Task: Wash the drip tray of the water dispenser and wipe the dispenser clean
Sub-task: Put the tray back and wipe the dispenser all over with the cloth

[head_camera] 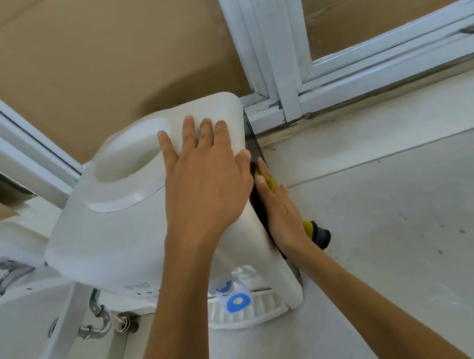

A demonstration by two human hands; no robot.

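Wiping dispenser's side, top braced.
Water dispenser (120,226), bulky rigid smooth plastic, likely slides: left hand (203,184) flat on top, fingers straight. Right hand (279,210) beside it presses yellow cloth (269,182) to dark side panel. Drip tray (248,311) below, light, grip rim.

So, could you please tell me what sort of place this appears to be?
Probably a washroom or utility corner: a white ceramic basin with a chrome tap, grey floor tiles, and white window frames.
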